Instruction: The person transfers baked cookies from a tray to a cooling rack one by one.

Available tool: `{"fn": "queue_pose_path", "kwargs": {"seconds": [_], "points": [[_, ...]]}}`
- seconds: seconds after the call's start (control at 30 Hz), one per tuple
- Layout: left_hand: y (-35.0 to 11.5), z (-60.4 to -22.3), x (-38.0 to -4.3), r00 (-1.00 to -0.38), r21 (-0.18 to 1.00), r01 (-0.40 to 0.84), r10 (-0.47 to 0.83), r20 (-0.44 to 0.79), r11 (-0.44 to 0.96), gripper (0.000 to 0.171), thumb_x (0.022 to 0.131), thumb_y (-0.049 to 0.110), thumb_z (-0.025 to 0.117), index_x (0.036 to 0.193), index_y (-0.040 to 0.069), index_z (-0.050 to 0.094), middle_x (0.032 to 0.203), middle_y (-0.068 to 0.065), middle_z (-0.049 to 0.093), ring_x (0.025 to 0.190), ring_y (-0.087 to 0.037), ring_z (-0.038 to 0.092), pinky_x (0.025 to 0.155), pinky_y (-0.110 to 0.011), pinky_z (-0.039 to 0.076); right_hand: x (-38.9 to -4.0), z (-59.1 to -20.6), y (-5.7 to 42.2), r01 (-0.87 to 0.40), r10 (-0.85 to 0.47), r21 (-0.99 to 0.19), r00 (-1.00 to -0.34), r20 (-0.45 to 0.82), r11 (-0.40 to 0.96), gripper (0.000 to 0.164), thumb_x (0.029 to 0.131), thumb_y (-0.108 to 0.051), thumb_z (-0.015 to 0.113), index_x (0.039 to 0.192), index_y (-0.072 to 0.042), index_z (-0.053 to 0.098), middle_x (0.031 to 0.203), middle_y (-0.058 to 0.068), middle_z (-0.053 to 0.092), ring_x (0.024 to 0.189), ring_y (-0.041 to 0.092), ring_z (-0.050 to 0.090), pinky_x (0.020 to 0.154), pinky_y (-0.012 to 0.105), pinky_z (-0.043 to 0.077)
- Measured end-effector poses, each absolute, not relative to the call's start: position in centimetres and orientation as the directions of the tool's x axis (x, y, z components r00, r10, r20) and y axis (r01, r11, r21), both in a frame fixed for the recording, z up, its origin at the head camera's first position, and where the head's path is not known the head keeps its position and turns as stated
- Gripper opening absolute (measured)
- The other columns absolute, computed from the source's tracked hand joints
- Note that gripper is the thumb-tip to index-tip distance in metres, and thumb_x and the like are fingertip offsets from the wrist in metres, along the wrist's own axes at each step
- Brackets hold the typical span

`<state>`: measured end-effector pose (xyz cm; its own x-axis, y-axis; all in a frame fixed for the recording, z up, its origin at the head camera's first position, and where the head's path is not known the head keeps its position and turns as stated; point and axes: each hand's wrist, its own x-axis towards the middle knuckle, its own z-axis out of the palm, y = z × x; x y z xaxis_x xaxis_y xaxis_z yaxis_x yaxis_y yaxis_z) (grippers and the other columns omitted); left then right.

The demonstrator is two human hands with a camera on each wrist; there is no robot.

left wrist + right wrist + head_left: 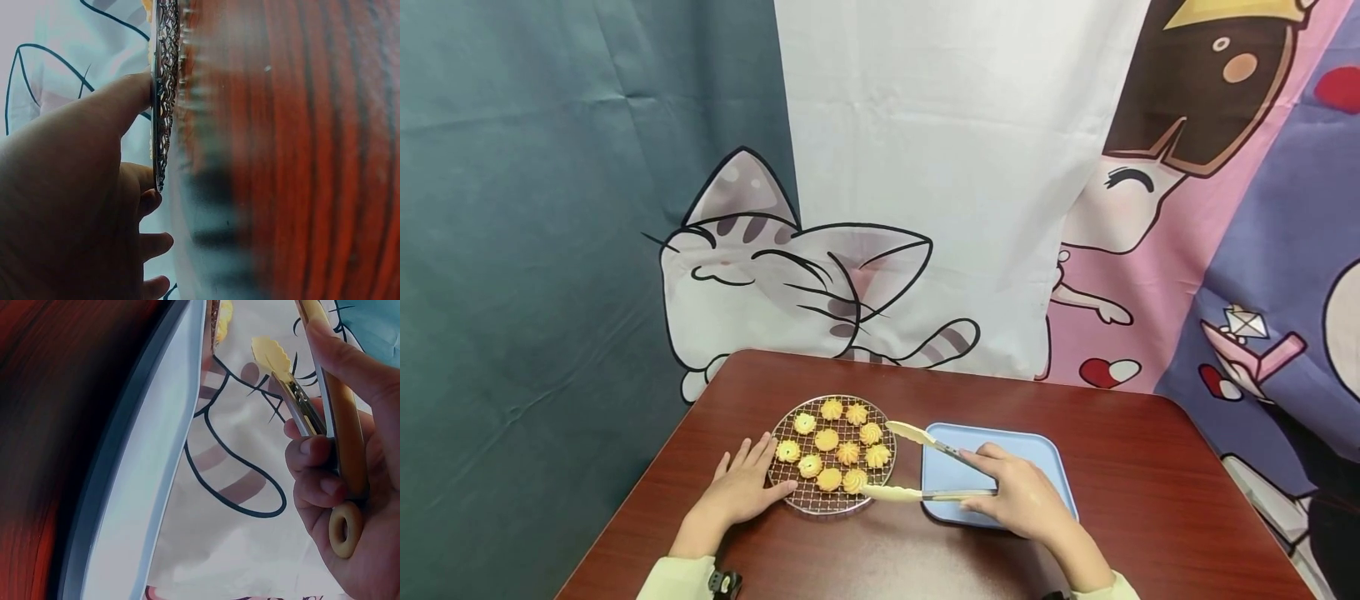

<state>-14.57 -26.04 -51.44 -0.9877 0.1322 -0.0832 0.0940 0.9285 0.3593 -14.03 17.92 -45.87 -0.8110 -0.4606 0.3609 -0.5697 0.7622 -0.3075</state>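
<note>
A round wire cooling rack (808, 502) holds several piped butter cookies (847, 452) on the table. My left hand (741, 483) holds its left rim, thumb on the upper side and fingers along the edge; the thumb (132, 97) touches the rim in the left wrist view. With my right hand (1026, 496) I grip metal tongs (951, 452) with cream scalloped tips, ring end showing in the right wrist view. Their arms are spread wide, nothing between them. The lower tip reaches the cookie (854, 481) at the rack's front right; whether they touch I cannot tell.
A light blue rectangular tray (1030, 450) lies right of the rack, partly under my right hand and the tongs. Both stand on a dark red-brown wooden table (820, 558). Behind it hangs a cloth (925, 167) printed with cartoon figures.
</note>
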Motion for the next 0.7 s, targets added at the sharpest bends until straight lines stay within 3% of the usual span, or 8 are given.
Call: {"fn": "queue_pose_path", "kwargs": {"seconds": [0.7], "points": [[-25.9, -51.5, -14.6, -0.989, 0.357, 0.090, 0.125, -0.075, 0.930, 0.098, 0.092, 0.065, 0.059, 0.158, -0.001, 0.031, 0.164, -0.022, 0.027, 0.149, -0.052, 0.020, 0.115, -0.073, 0.011, -13.6, -45.9, 20.2, -0.487, -0.343, -0.396, -0.858, 0.382, 0.778, 0.069, 0.070, -0.029, 0.094, 0.132, -0.011, 0.069, 0.111, -0.007, 0.061, 0.072, -0.002, 0.043, 0.057, 0.021, 0.040]]}}
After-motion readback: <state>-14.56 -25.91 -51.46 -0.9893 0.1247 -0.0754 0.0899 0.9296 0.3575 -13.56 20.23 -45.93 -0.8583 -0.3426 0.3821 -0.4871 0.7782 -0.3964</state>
